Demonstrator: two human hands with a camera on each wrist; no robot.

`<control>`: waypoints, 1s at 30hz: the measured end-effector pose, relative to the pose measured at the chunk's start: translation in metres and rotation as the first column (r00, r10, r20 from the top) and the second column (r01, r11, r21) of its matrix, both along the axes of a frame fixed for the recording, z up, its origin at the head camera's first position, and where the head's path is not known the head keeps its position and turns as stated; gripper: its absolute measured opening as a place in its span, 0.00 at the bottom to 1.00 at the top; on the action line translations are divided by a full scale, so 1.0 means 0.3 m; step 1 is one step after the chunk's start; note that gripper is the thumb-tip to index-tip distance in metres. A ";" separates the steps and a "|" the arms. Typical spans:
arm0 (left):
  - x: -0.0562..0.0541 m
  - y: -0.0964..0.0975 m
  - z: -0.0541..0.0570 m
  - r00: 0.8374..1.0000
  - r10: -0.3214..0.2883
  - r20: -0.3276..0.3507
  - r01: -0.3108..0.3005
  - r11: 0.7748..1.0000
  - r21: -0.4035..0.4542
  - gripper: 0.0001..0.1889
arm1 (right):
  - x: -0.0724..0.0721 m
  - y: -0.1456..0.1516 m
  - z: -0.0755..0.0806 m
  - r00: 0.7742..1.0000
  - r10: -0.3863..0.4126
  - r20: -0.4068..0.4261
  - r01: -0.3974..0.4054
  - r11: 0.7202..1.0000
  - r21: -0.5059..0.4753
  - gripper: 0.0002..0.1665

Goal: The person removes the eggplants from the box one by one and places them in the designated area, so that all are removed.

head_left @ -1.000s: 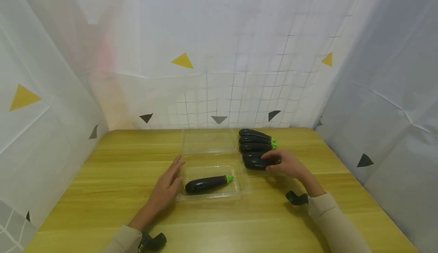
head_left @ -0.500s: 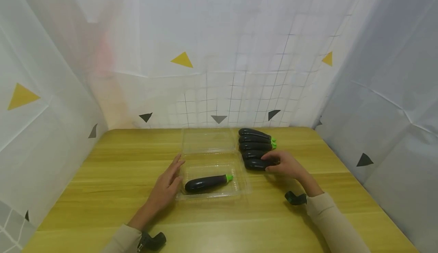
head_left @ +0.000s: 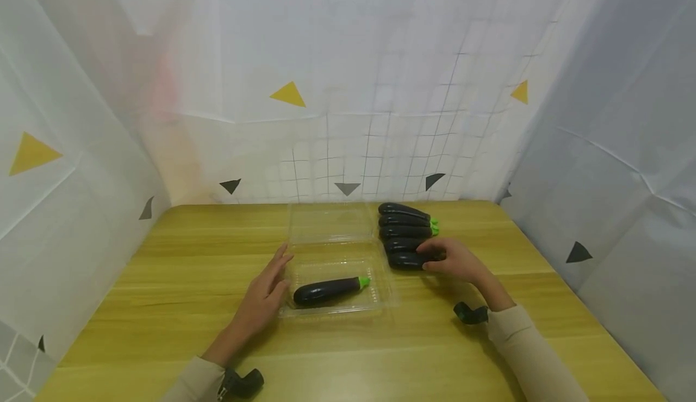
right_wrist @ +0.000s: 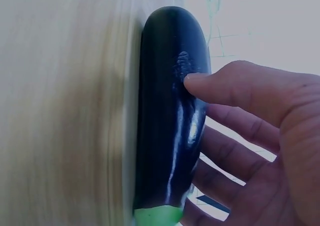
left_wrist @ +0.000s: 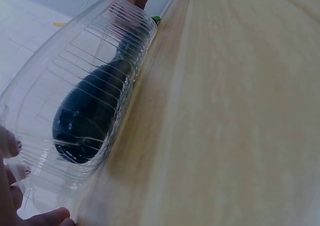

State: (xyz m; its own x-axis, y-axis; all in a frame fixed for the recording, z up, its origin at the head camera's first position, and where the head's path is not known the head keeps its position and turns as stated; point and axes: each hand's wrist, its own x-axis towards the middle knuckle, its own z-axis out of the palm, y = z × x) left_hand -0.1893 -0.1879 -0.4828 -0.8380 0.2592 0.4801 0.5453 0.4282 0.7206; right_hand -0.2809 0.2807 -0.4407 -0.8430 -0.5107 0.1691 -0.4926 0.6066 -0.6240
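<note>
A clear plastic clamshell box (head_left: 383,293) lies with its lid (head_left: 333,220) folded back on the table. One dark eggplant with a green stem end (head_left: 326,292) rests inside its base. At the box's left side is my left hand (head_left: 265,293), fingers extended and touching the rim; in the left wrist view, fingertips (left_wrist: 50,218) show beside the clear wall. My right hand (head_left: 454,261) grips the nearest eggplant (right_wrist: 167,111) of the row on the right, thumb on its near side and fingers over the far side. That eggplant lies on the table, its stem end hidden in the head view.
Behind the gripped eggplant, several more eggplants (head_left: 405,231) lie side by side, close to the box's right edge. The wooden table (head_left: 348,359) is bounded by white sheeted walls (head_left: 348,142) at the back and sides.
The nearest eggplant in the row has shifted slightly toward the front, showing more of the one behind it. Both hands have stayed almost where they were.
</note>
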 end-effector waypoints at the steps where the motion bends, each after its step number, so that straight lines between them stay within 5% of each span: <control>1: 0.000 0.000 -0.001 1.000 0.003 -0.004 -0.003 1.000 -0.003 0.28 | 0.000 0.001 0.002 1.000 -0.001 0.003 0.001 1.000 -0.001 0.20; 18: 0.005 0.000 0.008 1.000 0.000 0.015 0.000 1.000 0.006 0.29 | 0.024 -0.022 0.052 1.000 -0.017 0.001 0.017 0.996 -0.087 0.17; 30: 0.001 0.006 0.000 0.999 0.018 -0.034 -0.018 1.000 -0.011 0.29 | 0.048 -0.059 0.118 0.998 -0.023 -0.052 0.018 0.994 -0.109 0.15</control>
State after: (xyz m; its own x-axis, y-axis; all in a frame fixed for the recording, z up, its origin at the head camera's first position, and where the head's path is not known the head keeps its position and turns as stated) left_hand -0.1890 -0.1862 -0.4829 -0.8262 0.2496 0.5051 0.5611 0.4463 0.6972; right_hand -0.2663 0.2629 -0.4054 -0.8414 -0.4697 0.2674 -0.5152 0.5474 -0.6595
